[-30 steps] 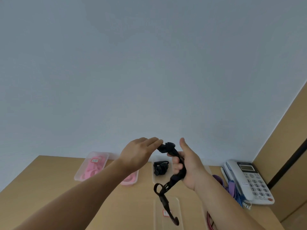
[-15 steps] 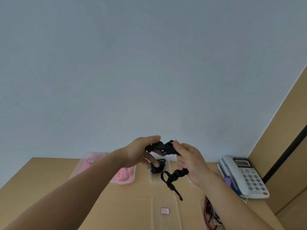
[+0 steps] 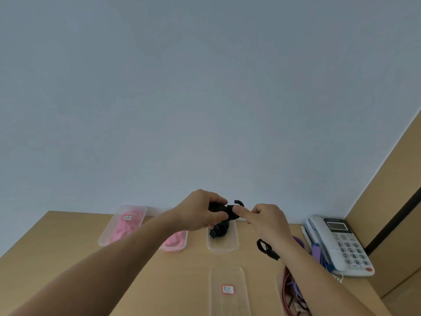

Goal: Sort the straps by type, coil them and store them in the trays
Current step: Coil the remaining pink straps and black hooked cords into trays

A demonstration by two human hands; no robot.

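Note:
My left hand (image 3: 200,209) and my right hand (image 3: 265,218) both grip a black strap (image 3: 224,209), held in the air above the desk. The strap is partly coiled between my fingers. Its loose end with a loop (image 3: 266,248) hangs under my right wrist. Below my hands a clear tray (image 3: 223,246) holds another coiled black strap (image 3: 219,230). Two clear trays at the back left, the outer one (image 3: 107,236) and the inner one (image 3: 175,246), hold pink straps. A clear tray (image 3: 227,274) with a red-edged label stands near me.
A white desk phone (image 3: 337,244) stands at the right. Purple straps (image 3: 316,253) lie beside it, and red and blue straps (image 3: 289,290) lie under my right forearm. The wooden desk (image 3: 57,258) meets a pale wall. A wooden panel rises at the far right.
Both hands have drawn more strap into the coil, so the hanging end is shorter and has swung right, under my right wrist. The view has tilted slightly.

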